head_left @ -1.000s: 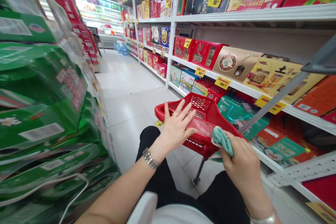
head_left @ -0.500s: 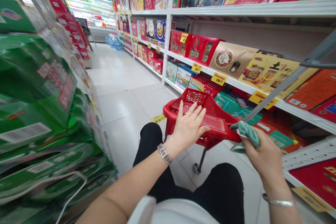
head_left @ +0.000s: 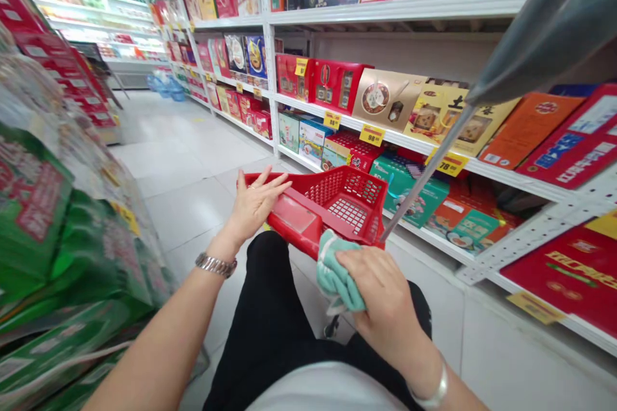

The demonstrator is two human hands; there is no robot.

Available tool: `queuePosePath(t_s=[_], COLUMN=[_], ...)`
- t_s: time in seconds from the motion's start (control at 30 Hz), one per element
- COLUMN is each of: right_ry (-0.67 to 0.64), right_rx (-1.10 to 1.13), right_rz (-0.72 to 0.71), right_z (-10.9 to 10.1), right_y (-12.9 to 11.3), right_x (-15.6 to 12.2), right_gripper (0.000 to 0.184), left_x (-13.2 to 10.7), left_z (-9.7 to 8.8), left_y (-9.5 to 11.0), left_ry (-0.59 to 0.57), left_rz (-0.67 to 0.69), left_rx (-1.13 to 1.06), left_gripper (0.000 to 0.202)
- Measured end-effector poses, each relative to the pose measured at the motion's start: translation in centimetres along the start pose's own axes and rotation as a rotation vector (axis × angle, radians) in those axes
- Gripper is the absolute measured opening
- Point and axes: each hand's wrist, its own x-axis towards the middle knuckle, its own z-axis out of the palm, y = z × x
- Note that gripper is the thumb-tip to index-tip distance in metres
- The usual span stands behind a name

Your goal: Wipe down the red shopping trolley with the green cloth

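Note:
A red plastic mesh shopping basket [head_left: 340, 196] stands on a wheeled stand directly in front of me, empty as far as I can see. My left hand [head_left: 254, 204] lies flat on its left end, fingers spread, close to a clear panel [head_left: 294, 214] set in the rim. My right hand [head_left: 380, 289] grips a folded teal cloth [head_left: 336, 273], pressing it against the basket's near edge. A grey metal pole [head_left: 429, 170] rises from the basket's right side towards the upper right.
Shelves of boxed gift sets with yellow price tags [head_left: 371, 135] line the right side. Stacked green boxes [head_left: 33, 205] crowd the left. A tiled aisle floor [head_left: 178, 167] runs ahead to water bottles and lit display shelves.
The whole view has swung right, shifting the basket left in frame. The cloth and right hand have moved from the basket's right side to its near edge.

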Motion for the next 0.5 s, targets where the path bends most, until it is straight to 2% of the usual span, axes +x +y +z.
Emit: queuePosePath(t_s=[0.1,0.2,0.3,0.37,0.43,0.5], right_ry=[-0.047,-0.029,0.013,0.077,0.186,0.265], right_rx=[0.110,0.153,0.125,0.069,-0.015,-0.074], right_rz=[-0.152,-0.172,-0.074,0.027,0.177,0.330], right_z=[-0.2,-0.2,-0.8,-1.6,-2.3,-2.2], right_y=[0.7,2.9,5.9,7.9,9.7,10.8], right_x=[-1.3,-3.4,-5.3,-6.1,-6.2,-5.8], right_gripper=[0.032,0.033,0.036,0.039,0.038,0.036], left_x=[0.9,2.4,3.8,4.2,4.0,3.1], left_z=[0.1,0.0,-0.3,-0.6,-0.9,-1.1], left_y=[-1.6,-2.4,-2.3,-1.5,0.1,2.7], left_ry=[-0.031,-0.098,-0.126,-0.073,0.019,0.102], left_rz=[-0.115,-0.224,-0.315,-0.386,-0.457,-0.473], left_rx=[-0.003,-0.025,-0.029,-0.002,-0.002,-0.036], left_gripper=[0.061,0.062,0.058,0.054,0.054,0.056])
